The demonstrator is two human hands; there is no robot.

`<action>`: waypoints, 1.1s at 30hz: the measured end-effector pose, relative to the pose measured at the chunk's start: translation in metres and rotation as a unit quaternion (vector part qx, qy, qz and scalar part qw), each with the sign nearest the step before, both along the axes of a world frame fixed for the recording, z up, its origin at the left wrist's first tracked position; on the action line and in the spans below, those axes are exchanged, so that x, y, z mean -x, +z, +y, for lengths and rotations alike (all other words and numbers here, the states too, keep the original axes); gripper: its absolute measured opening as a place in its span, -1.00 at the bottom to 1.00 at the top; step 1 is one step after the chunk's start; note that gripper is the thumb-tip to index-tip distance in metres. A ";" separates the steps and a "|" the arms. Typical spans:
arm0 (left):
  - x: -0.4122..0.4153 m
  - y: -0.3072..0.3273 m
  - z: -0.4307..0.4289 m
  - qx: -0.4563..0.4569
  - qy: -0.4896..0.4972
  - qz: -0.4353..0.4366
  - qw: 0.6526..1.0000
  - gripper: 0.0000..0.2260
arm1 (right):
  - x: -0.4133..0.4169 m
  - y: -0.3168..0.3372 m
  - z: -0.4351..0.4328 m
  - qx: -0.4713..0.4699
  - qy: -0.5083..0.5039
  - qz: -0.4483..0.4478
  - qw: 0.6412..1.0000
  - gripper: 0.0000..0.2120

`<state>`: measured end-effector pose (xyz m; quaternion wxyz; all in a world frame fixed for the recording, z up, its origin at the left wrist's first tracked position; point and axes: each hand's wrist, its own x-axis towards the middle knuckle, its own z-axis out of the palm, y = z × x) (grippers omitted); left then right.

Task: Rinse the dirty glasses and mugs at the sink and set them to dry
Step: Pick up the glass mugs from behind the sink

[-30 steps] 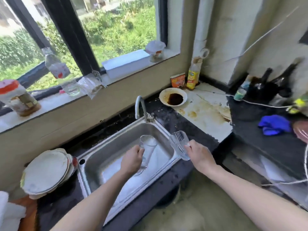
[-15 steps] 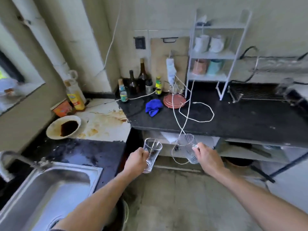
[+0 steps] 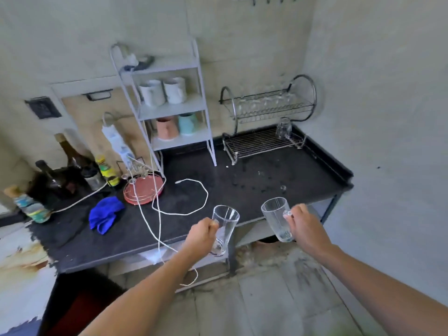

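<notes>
- The left hand [image 3: 202, 235] curls round a tall clear glass [image 3: 224, 229]. It holds the glass upright in the air, by the front edge of the black worktop [image 3: 266, 180]. The hand hides one side of the glass.
- The right hand [image 3: 304, 226] grips the handle of a clear ribbed glass mug [image 3: 276, 218], also up in the air. Its fingers cover most of the handle.
- A shiny wire dish rack [image 3: 264, 141] stands at the back of the worktop. One small clear glass [image 3: 284, 128] sits on its bottom level.
- The things on its top level are too blurry to count.
</notes>
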<state>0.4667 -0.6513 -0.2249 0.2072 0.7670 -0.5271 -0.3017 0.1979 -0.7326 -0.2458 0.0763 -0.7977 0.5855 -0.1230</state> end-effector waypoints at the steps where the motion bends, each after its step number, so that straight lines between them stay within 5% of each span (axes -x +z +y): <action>1: 0.008 0.001 -0.019 0.001 -0.010 -0.003 1.000 -0.74 | 0.011 0.000 -0.013 -0.008 -0.018 0.000 1.000 -0.71; 13: 0.037 -0.021 -0.246 -0.004 -0.066 0.020 0.998 -0.73 | 0.038 0.000 -0.217 -0.036 -0.125 -0.077 0.989 -0.66; 19: 0.024 -0.024 -0.333 -0.015 -0.065 0.022 0.998 -0.76 | 0.012 0.000 -0.336 -0.099 -0.225 -0.236 0.940 -0.60; 22: 0.018 -0.026 -0.363 -0.012 -0.050 0.021 0.998 -0.77 | -0.006 0.001 -0.391 -0.174 -0.277 -0.381 0.865 -0.58; 26: 0.016 -0.035 -0.392 -0.018 -0.022 0.026 0.999 -0.75 | -0.028 -0.012 -0.468 -0.277 -0.353 -0.551 0.703 -0.78; 30: 0.017 -0.046 -0.413 -0.043 0.032 0.035 0.998 -0.72 | -0.047 -0.037 -0.539 -0.383 -0.369 -0.617 0.580 -0.90; 33: 0.022 -0.050 -0.426 -0.062 0.058 0.028 0.996 -0.75 | -0.056 -0.066 -0.580 -0.446 -0.375 -0.635 0.507 -0.77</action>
